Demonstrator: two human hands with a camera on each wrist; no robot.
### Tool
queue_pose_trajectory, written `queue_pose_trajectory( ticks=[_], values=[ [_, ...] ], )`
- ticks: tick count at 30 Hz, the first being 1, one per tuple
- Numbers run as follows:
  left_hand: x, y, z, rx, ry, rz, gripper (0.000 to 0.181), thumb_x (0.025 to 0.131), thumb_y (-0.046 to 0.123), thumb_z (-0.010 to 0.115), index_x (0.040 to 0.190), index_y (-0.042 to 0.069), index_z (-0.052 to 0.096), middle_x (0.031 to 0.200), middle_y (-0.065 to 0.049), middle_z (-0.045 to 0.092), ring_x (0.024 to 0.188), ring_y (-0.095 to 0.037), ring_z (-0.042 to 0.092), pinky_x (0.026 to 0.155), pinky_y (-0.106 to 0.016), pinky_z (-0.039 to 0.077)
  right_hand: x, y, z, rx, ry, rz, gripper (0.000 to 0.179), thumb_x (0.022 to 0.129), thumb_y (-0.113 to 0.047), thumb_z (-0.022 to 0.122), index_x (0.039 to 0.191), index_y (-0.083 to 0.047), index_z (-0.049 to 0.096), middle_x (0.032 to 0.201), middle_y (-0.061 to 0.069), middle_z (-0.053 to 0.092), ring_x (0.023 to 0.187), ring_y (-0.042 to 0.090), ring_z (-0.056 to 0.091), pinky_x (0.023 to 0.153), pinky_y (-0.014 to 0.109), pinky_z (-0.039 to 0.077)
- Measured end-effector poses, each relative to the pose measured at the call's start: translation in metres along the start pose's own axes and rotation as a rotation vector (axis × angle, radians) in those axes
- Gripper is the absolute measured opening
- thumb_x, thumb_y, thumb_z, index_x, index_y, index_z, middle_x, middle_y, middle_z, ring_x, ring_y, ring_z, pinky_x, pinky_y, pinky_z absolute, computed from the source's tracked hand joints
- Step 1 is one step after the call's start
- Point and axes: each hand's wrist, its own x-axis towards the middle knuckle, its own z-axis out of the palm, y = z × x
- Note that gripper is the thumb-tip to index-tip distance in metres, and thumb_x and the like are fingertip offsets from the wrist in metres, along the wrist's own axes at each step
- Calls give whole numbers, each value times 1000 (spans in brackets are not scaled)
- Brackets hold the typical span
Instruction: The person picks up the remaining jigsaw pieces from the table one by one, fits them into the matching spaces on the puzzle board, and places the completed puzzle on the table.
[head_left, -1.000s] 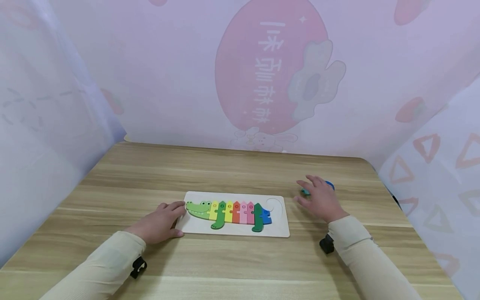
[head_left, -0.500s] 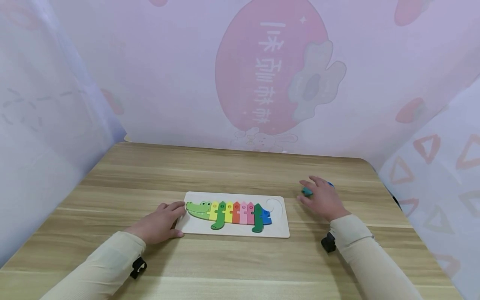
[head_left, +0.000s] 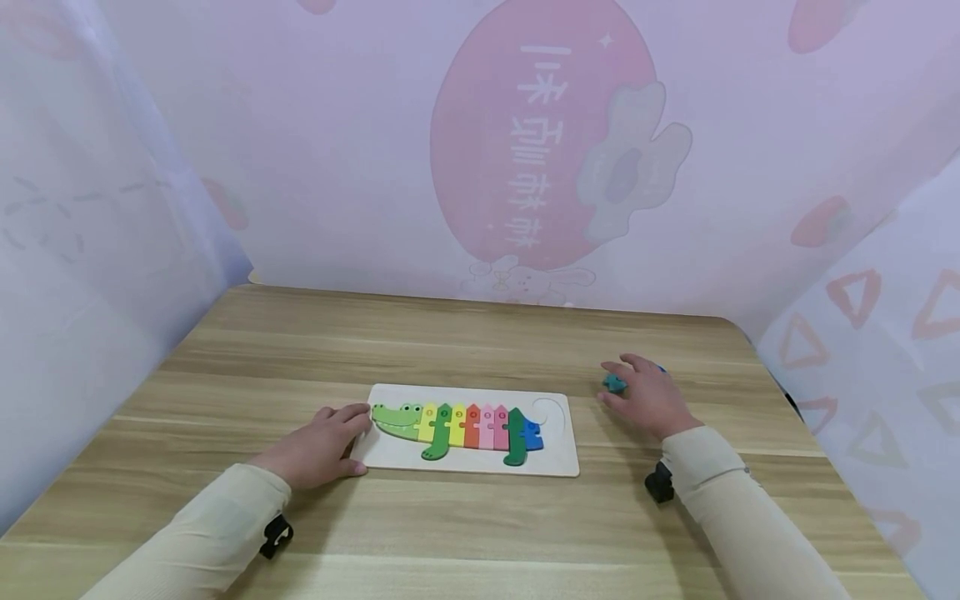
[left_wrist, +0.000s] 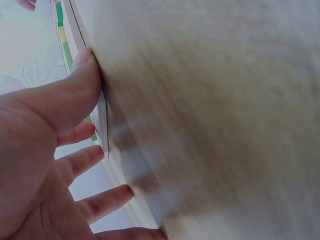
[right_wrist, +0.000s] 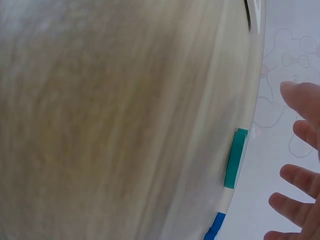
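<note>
A crocodile puzzle board (head_left: 465,464) lies on the table, its head to the left and bright numbered pieces along its body. At its right end a curved recess (head_left: 551,410) shows bare wood. My left hand (head_left: 315,446) rests at the board's left end, with the thumb (left_wrist: 87,75) by the near corner and the fingers spread along the edge and table. My right hand (head_left: 648,400) hovers, fingers apart and holding nothing, over a teal puzzle piece (head_left: 615,383) and a blue puzzle piece (right_wrist: 215,226). In the head view the hand hides most of the blue one.
The wooden table (head_left: 465,533) ends at the back against a pale printed curtain (head_left: 337,167), which also hangs along both sides. A black wrist strap (head_left: 277,535) sits on the left sleeve, another black strap (head_left: 660,482) on the right.
My right hand has drifted slightly to the right, so more of the teal piece shows and less of the blue one. The left hand and the board have stayed in place.
</note>
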Motion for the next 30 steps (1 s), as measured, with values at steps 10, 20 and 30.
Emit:
queue_pose_trajectory(
  ticks=[10, 20, 30],
  values=[
    [1, -1, 2, 12, -2, -6, 42, 83, 33, 75, 115, 13, 56, 144, -19, 42, 119, -43, 46, 91, -54, 48, 1, 3, 1, 11, -17, -1, 53, 89, -33, 69, 134, -9, 56, 137, 28, 47, 123, 49, 46, 99, 62, 38],
    [0, -1, 1, -2, -4, -13, 44, 83, 33, 75, 117, 12, 57, 145, -19, 41, 120, -43, 46, 92, -54, 47, 4, 6, 2, 1, -43, -1, 50, 89, -31, 69, 133, -9, 58, 137, 28, 48, 121, 48, 48, 98, 62, 40],
    [1, -2, 3, -11, 8, -8, 43, 83, 32, 75, 116, 12, 56, 145, -20, 41, 120, -43, 46, 92, -54, 47, 6, 9, 4, -27, -76, 24, 50, 90, -32, 68, 134, -11, 58, 137, 27, 47, 118, 48, 51, 94, 61, 43]
  ],
)
